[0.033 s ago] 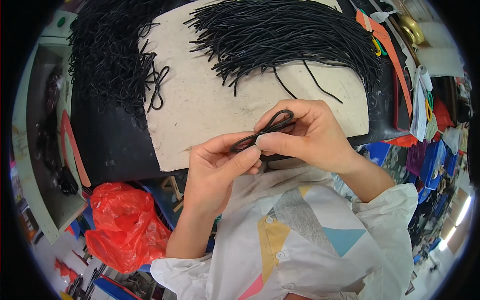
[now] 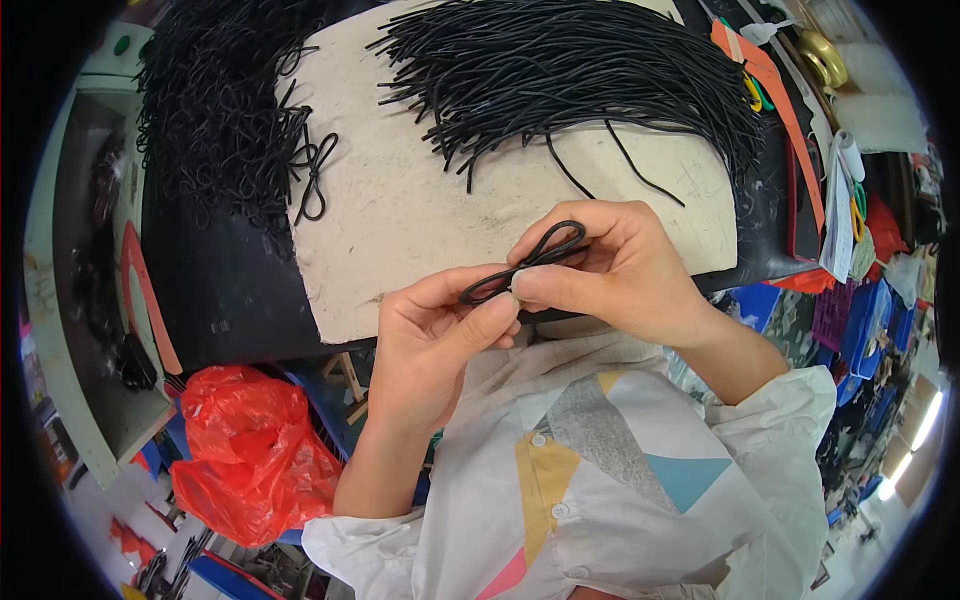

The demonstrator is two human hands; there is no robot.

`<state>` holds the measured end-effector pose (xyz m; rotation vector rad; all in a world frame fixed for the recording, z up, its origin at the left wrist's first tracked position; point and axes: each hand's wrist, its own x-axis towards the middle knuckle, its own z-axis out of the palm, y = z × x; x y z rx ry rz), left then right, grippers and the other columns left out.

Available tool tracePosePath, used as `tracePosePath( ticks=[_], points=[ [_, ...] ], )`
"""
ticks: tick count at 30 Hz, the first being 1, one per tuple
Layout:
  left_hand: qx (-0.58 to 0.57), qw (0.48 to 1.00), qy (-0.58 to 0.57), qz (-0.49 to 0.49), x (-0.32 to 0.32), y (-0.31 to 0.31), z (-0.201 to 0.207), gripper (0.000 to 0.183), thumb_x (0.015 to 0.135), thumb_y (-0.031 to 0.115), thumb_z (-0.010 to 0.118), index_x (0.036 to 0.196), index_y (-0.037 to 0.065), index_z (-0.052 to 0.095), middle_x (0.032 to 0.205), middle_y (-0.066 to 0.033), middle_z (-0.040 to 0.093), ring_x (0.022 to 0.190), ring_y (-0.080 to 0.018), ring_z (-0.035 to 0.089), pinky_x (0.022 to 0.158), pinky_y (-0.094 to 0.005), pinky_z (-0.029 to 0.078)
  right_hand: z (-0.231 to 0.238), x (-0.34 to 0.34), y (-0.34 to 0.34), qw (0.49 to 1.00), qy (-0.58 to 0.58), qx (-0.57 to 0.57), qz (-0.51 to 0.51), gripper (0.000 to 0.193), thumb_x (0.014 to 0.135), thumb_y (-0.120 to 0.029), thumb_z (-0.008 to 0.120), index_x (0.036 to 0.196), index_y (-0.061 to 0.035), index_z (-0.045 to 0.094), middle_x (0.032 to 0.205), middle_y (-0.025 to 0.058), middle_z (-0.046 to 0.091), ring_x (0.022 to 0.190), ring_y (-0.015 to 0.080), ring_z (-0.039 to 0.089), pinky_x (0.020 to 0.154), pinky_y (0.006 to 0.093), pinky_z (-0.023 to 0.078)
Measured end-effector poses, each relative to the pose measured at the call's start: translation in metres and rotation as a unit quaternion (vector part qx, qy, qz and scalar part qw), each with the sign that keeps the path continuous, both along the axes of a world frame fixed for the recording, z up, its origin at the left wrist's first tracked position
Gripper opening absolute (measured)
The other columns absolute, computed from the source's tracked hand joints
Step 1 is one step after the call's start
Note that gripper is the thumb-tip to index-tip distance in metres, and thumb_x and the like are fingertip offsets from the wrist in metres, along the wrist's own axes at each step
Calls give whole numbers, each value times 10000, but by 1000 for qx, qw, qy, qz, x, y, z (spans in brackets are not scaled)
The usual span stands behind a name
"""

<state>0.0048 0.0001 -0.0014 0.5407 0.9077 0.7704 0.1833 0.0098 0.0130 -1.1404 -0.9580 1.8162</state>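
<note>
Between both hands, over the near edge of the pale board (image 2: pixel 400 220), is a black cord bow (image 2: pixel 555 240) with a loop to either side. My left hand (image 2: pixel 440 325) pinches its left loop between thumb and fingers. With thumb and fingers closed, my right hand (image 2: pixel 610 265) grips it close to the middle; the fingertips partly hide the knot. A similar tied cord bow (image 2: pixel 315 175) lies on the board's left side. Beyond my hands a thick bundle of straight black cords (image 2: pixel 570 75) spreads across the board, two strands hanging loose toward me.
A heap of looped black cords (image 2: pixel 215 120) covers the table's far left. Below the table's left edge sits a red plastic bag (image 2: pixel 255 450). Orange strips (image 2: pixel 785 120) and green-and-yellow scissors (image 2: pixel 756 95) lie at the far right. A grey open drawer or tray (image 2: pixel 70 250) stands at left.
</note>
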Motion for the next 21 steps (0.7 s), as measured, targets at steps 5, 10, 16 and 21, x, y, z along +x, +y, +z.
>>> tracePosePath(
  ticks=[5,10,16,21],
  points=[
    [40,999,-7,-3,1,-2,-3,225,782,-10,587,1000,-63,569,857,-141,608,682,-126,553,601,-213,453,-2,-1,-1,1000,13,-17,-7,126,762,-36,633,868,27,605,778,61,622,695,88,595,636,200,493],
    [58,998,14,-12,-2,-3,-3,202,795,-1,564,987,-63,574,831,-138,609,681,-136,567,595,-220,462,-4,-2,-2,1000,6,-17,-1,136,766,-33,629,882,31,598,773,70,616,686,100,600,626,205,506],
    [-16,1000,14,-12,-10,4,3,207,818,88,573,944,-74,593,780,-135,627,663,-170,620,589,-243,517,-4,9,8,999,-27,-36,23,145,816,-104,586,871,29,603,766,67,614,676,102,597,617,207,512],
    [-52,996,50,-56,-2,13,10,163,822,81,572,900,-59,598,732,-137,625,626,-172,621,571,-256,514,-6,8,4,998,-52,-7,28,132,825,-106,580,840,24,600,751,42,593,701,79,571,627,208,496]
  ],
)
